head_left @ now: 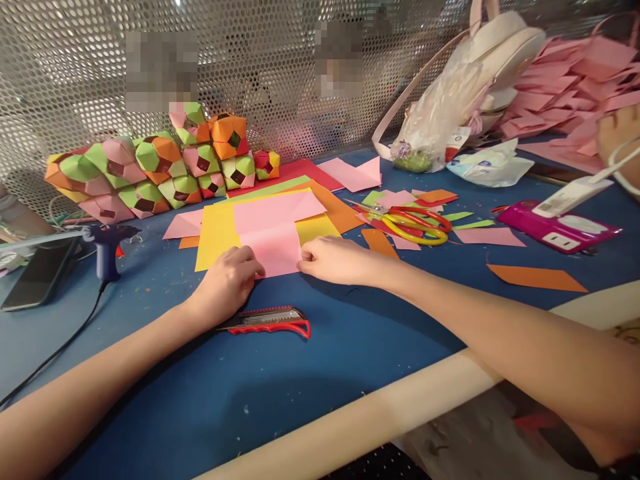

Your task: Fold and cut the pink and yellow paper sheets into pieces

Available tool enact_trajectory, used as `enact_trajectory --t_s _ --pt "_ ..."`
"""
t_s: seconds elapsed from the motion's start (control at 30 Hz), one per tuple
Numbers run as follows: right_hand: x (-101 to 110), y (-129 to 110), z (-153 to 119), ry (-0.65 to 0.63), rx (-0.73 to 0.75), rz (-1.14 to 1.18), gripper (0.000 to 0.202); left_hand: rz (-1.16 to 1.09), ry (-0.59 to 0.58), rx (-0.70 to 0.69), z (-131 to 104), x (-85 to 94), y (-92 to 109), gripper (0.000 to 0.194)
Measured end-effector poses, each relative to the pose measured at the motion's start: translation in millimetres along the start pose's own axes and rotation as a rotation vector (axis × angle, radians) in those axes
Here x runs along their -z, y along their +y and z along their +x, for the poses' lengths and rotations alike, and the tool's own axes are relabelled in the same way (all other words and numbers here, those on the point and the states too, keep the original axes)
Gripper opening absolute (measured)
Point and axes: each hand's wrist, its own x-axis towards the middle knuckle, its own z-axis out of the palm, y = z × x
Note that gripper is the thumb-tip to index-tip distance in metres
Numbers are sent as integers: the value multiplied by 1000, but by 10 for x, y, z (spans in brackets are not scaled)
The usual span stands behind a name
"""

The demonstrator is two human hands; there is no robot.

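Observation:
A pink sheet of paper (275,248) with a crease across it lies over yellow paper (215,233). My left hand (233,277) holds its near left corner, fingers curled. At the near right corner, my right hand (327,260) pinches the edge between thumb and fingers. A red box cutter (273,321) rests on the blue table (350,347), just in front of my left hand. Beyond the sheet are more pink, orange, red and green papers. Scissors with red and yellow handles (417,223) lie on paper scraps to the right.
Folded paper modules (160,160) line the mesh panel. On the left are a blue glue gun (106,253), its cord and a phone (43,270). A magenta power strip (555,227), plastic bag (435,113), pink paper pile (570,87) and another person's hand (620,137) are right.

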Motion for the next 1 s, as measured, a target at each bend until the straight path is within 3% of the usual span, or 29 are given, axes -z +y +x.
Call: enact_trajectory --t_s 0.1,0.23,0.5,0.67,0.8,0.93,1.0 --pt "-3 -13 3 1 6 -17 18 -102 -129 -145 41 41 -50 34" --pt "2 -31 7 6 2 -53 18 -43 -217 -213 83 118 -22 36" --pt "64 -36 13 -21 -31 -63 27 223 -384 -179 230 237 361 26" --pt "106 -75 -23 -46 -28 -60 30 247 -455 -94 281 262 661 60" --pt "159 -97 -42 -62 -3 -9 30 299 -416 -89 238 179 739 78" --pt "189 -129 6 84 214 304 34 302 -375 -77 174 109 745 85" --pt "166 -158 50 27 433 504 47 288 -364 -66 159 92 745 86"
